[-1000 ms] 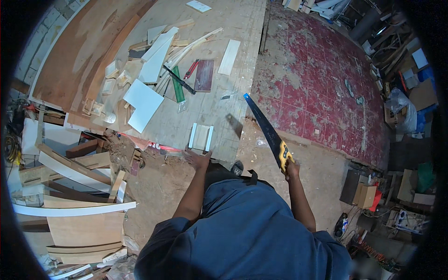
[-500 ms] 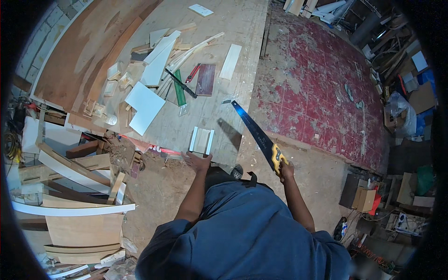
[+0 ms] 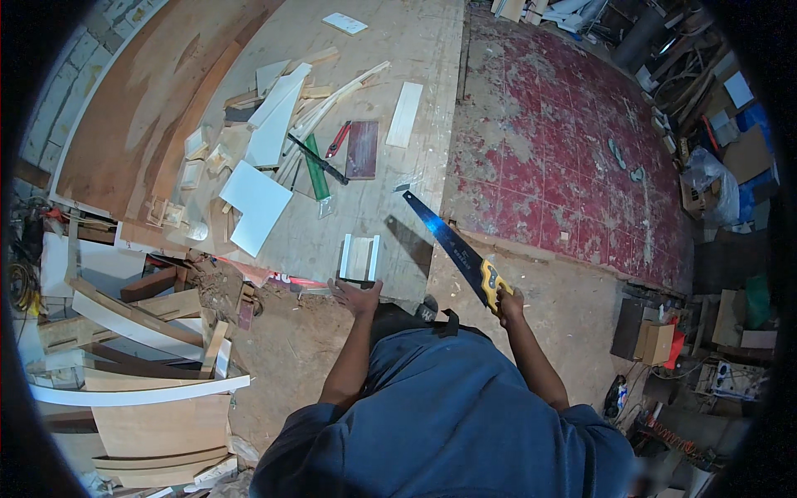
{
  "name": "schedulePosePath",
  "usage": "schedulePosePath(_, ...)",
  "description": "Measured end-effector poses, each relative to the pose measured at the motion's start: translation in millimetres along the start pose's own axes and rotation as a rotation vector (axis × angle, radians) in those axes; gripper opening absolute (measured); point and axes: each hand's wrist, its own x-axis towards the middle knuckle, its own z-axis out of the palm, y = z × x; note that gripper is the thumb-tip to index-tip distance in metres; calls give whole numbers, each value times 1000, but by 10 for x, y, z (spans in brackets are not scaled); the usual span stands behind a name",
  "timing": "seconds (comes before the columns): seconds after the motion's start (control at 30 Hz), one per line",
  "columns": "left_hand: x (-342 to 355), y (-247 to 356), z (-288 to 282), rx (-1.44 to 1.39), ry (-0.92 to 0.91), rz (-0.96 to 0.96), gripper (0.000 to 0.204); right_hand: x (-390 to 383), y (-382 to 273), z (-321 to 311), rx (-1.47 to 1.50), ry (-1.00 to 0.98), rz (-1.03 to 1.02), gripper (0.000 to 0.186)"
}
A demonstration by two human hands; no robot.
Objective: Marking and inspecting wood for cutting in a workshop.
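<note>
My left hand [image 3: 355, 295] is at the table's near edge, fingers spread, at or touching the near end of a short board [image 3: 360, 256] with white strips along both long sides. My right hand [image 3: 510, 303] grips the yellow handle of a handsaw [image 3: 455, 245], its dark blade angled up and left past the table's right edge. Beyond the short board, on the worktable [image 3: 394, 40], lie a red tool [image 3: 338, 139], a dark red board [image 3: 362, 158], a long black tool [image 3: 330, 168], a green strip [image 3: 314, 178] and a pale board [image 3: 404, 116].
White panel offcuts [image 3: 253, 207] and wood strips spread over the table's left side. Stacked boards [image 3: 158, 415] fill the lower left. A worn red tiled surface [image 3: 564, 158] lies to the right, with clutter and cardboard boxes [image 3: 660, 344] along the far right.
The saw in my right hand has swung leftward, its tip now lower and over the table's right side. My left hand stays by the short board.
</note>
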Motion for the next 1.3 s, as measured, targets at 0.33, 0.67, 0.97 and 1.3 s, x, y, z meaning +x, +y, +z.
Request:
schedulePosePath(0.33,109,143,-112,-193,-169,-186,106,-204,-177,316,10,-66,-16,18)
schedulePosePath(0.67,350,-31,-264,-807,-681,-424,54,-374,-304,1201,-122,-203,-97,26)
schedulePosePath(0.97,329,-229,-187,-1071,-633,-420,31,-450,-327,1998,-169,-435,-205,22)
schedulePosePath(1.3,347,-283,-188,-1043,-644,-398,18,-336,-550,2347,-350,-523,-262,21)
